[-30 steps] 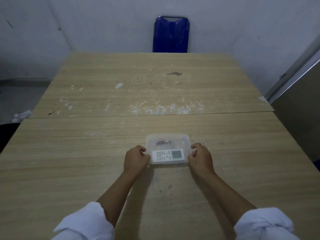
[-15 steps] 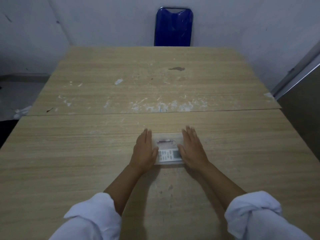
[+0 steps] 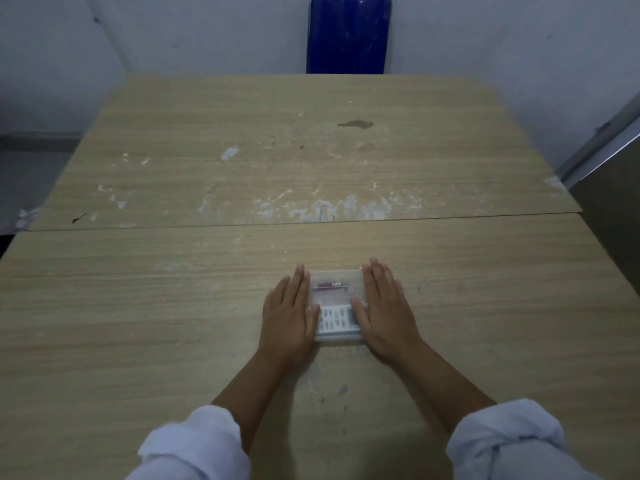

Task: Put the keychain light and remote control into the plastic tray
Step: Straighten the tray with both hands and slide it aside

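A clear plastic tray (image 3: pixel 335 274) rests on the wooden table in front of me. Inside it, a small reddish keychain light (image 3: pixel 329 285) with a metal ring lies toward the far side, and a white remote control (image 3: pixel 336 319) lies toward the near side. My left hand (image 3: pixel 290 315) lies flat, palm down, against the tray's left side, thumb over its edge. My right hand (image 3: pixel 385 311) lies flat against the right side, thumb resting on the remote's right end. Neither hand grips anything.
The table (image 3: pixel 242 271) is made of two wooden tops joined by a seam (image 3: pixel 173 226), with scuffed white patches and a dark stain (image 3: pixel 356 124). A blue chair back (image 3: pixel 348 32) stands behind the far edge. A metal-framed panel (image 3: pixel 609 161) is at the right.
A second ago both hands were curled around the tray's sides. They opened and flattened, palms down, beside the tray. The tray sits in the same place on the table.
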{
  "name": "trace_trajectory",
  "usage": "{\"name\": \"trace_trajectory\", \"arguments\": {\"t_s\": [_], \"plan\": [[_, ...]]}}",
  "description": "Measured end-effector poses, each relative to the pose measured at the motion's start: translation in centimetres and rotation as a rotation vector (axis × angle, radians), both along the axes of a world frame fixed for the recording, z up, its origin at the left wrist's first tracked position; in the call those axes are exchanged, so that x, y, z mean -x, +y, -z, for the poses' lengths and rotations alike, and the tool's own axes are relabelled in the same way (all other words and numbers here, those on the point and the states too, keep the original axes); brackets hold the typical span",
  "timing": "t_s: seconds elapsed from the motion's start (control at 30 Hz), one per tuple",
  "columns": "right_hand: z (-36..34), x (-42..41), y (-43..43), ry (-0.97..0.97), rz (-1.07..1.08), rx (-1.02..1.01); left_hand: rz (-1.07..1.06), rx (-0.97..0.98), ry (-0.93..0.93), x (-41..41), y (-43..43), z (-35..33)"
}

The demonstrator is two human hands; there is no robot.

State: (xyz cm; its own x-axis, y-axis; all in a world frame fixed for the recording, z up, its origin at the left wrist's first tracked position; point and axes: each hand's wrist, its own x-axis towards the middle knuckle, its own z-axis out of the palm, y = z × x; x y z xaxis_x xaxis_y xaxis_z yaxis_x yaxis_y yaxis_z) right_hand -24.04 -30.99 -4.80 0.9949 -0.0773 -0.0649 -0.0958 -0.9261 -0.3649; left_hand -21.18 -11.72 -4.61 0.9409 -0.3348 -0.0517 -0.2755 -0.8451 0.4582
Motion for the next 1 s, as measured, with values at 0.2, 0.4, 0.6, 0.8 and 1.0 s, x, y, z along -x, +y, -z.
{"name": "trace_trajectory", "arguments": {"t_s": [0.2,0.4,0.6,0.8,1.0], "plan": [[0.0,-0.2,0.0,0.009,-0.005,-0.023,0.007,-0.074,0.027,-0.3,0.0,-0.5],[-1.1,0.6,0.3,-0.055,0.138,-0.171,-0.026,-0.008,-0.004,-0.1,-0.1,-1.6],[-1.0,0.8,1.5,-0.019,-0.084,0.076,0.14,-0.089,-0.002,-0.3,-1.0,-1.5],[-0.6,0.8,1.5,0.001,-0.086,0.118,0.128,-0.128,-0.017,-0.2,-1.2,-0.6],[-1.7,1.1,1.5,-0.082,0.061,-0.116,0.141,-0.063,0.022,-0.7,-1.1,-2.0]]}}
